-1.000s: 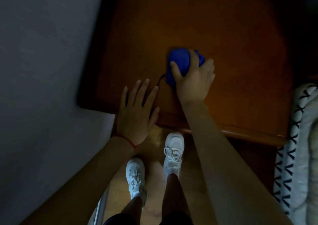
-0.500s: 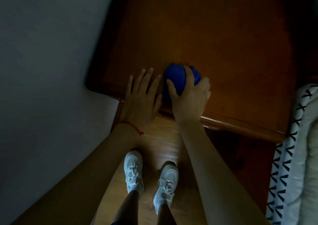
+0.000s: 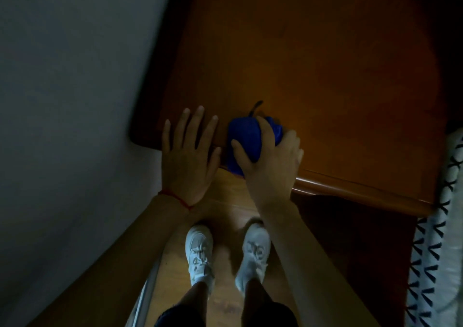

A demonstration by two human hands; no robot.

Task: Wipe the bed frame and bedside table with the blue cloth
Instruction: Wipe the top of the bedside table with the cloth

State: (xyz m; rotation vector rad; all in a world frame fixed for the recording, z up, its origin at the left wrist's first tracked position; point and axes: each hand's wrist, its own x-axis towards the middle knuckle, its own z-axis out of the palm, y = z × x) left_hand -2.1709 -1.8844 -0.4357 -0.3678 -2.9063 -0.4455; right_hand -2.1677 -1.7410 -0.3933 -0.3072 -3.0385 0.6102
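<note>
Blue cloth [image 3: 246,139] bunched in right hand [image 3: 273,161], fingers wrapped round it, at bedside table [image 3: 325,76] front edge. Left hand [image 3: 188,156] flat, fingers spread. Tabletop wipe prob. near done; bed frame not in view, likely left.

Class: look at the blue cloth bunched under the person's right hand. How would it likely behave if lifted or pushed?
The blue cloth is bunched under the right hand, so probably floppy and light. It overhangs the bedside table edge, so it may slide off.
</note>
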